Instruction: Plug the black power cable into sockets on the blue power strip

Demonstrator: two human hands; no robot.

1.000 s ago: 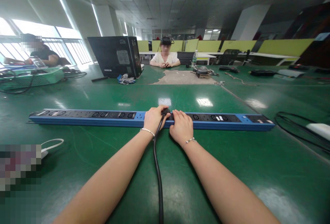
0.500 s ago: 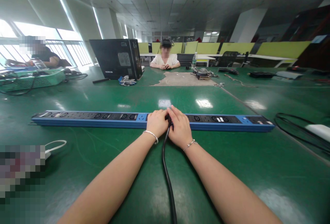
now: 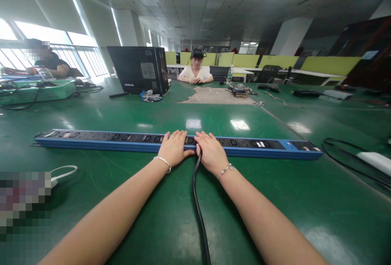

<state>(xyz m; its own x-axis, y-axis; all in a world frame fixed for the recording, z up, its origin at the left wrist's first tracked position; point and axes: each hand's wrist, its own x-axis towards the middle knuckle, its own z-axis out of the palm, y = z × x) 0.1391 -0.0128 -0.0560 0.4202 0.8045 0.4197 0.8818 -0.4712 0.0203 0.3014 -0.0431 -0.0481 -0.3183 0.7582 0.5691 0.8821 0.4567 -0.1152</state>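
Observation:
A long blue and black power strip (image 3: pixel 100 143) with rows of sockets lies crosswise before me on the green table. My left hand (image 3: pixel 174 147) rests flat on the strip near its middle, fingers stretched out and thumb pointing right, holding nothing. Just right of it, my right hand (image 3: pixel 211 152) is closed around the end of a thick black power cord (image 3: pixel 198 208) at the strip. The plug on that end is hidden under the fingers, so I cannot tell how deep it sits. From there the cord runs down toward the bottom edge of the view.
A black computer case (image 3: pixel 136 69) and a glove (image 3: pixel 151 96) stand beyond the strip. At left is a green basket (image 3: pixel 51 91); at right, thin black cables (image 3: pixel 345 155) and a white block (image 3: pixel 375 162). One person (image 3: pixel 195 71) sits opposite, another (image 3: pixel 53 63) far left.
My left hand has come away from the cord end, moved left and opened flat on the strip. My right hand stays at the cord end.

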